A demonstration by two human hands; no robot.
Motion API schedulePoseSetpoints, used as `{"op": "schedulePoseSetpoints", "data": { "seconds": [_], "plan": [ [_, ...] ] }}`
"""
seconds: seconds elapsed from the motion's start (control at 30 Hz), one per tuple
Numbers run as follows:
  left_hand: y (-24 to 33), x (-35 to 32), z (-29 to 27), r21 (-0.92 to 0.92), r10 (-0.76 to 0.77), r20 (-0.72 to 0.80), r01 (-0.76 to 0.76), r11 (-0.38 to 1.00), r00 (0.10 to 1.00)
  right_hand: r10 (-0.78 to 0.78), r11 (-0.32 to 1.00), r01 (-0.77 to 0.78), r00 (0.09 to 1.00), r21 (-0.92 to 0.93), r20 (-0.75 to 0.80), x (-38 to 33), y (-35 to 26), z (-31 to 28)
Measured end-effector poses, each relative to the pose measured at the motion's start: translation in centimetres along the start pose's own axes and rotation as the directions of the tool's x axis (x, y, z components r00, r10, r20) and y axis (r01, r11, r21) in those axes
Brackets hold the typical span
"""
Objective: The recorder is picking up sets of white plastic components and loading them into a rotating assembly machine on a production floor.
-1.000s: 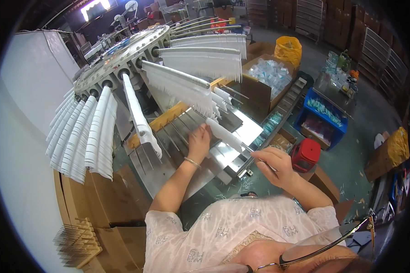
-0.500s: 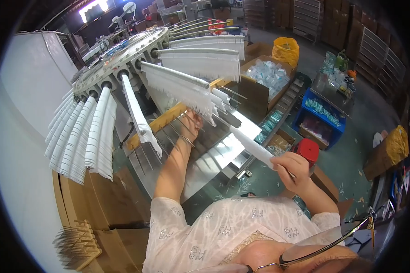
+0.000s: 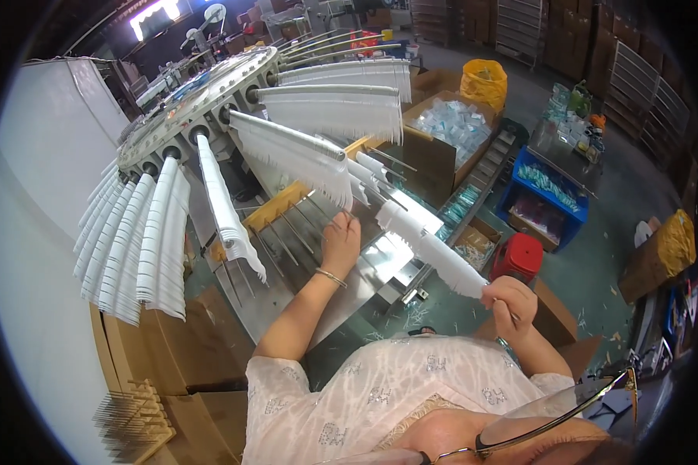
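Right hand [image 3: 510, 302] has shifted a little down and outward since half a second ago; left hand [image 3: 341, 239] has backed off from the long yellowish wooden bar fitted with metal pins [image 3: 278, 206] toward the body. White sheeting now shows bunched up at the far end too.

Right: fingers curled tight around the near end of a thin metal rod [image 3: 516, 316]. Strung along that rod is a band of thin white sheet material [image 3: 444, 262], slanting from the right hand up and left, over the edge of the grey metal tabletop [image 3: 267, 308].

Left: fingers bent, tips near the lower edge of a hanging white pleated sheet [image 3: 287, 151]. Can't tell if they pinch anything. Thin bracelet [image 3: 332, 277] on that wrist.

Hanging sheet is on an arm of the large round off-white metal carousel [image 3: 157, 139]; more white pleated sheets [image 3: 163, 240] hang from its other arms, left side.

Right of the table: brown open cardboard box [image 3: 426, 161] holding clear packets [image 3: 451, 120], yellow plastic bag [image 3: 485, 84] beside it. Nearer: blue plastic crate [image 3: 549, 226], red plastic stool [image 3: 520, 256] near the right hand.
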State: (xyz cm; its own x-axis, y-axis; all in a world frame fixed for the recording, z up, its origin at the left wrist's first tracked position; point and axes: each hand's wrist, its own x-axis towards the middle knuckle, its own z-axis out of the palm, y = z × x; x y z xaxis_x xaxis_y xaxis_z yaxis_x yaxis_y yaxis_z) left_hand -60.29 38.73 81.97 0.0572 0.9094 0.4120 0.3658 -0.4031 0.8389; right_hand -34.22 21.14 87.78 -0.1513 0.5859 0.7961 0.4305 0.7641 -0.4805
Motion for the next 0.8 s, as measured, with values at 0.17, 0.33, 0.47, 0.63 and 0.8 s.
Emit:
{"op": "schedulePoseSetpoints", "data": {
  "seconds": [0.17, 0.33, 0.47, 0.63, 0.8],
  "plan": [
    [-0.9, 1.4, 1.1, 0.588, 0.175, 0.025, -0.156, 0.794, 0.984, 0.056, 0.998, -0.056, 0.998, -0.032, 0.016, 1.9, 0.3, 1.0],
    [0.5, 2.2, 1.1, 0.588, 0.376, 0.056, -0.335, 0.736, 0.925, 0.170, 0.979, -0.175, 0.984, 0.109, 0.052, 3.4, 1.8, 2.9],
    [1.8, 0.7, 1.6, 0.614, 0.367, 0.095, -0.344, 0.711, 0.926, 0.271, 0.929, -0.267, 0.962, 0.258, 0.020, 1.0, 1.9, 2.5],
    [4.9, -2.1, 1.5, 0.510, 0.325, 0.233, -0.400, 0.762, 0.916, 0.585, 0.743, -0.383, 0.770, 0.548, -0.254, -3.0, 2.1, 1.9],
    [6.6, -2.7, 0.1, 0.363, 0.583, 0.180, -0.604, 0.710, 0.792, 0.750, 0.565, -0.275, 0.564, 0.778, -0.345, -4.4, 4.2, -0.3]
  ]
}}
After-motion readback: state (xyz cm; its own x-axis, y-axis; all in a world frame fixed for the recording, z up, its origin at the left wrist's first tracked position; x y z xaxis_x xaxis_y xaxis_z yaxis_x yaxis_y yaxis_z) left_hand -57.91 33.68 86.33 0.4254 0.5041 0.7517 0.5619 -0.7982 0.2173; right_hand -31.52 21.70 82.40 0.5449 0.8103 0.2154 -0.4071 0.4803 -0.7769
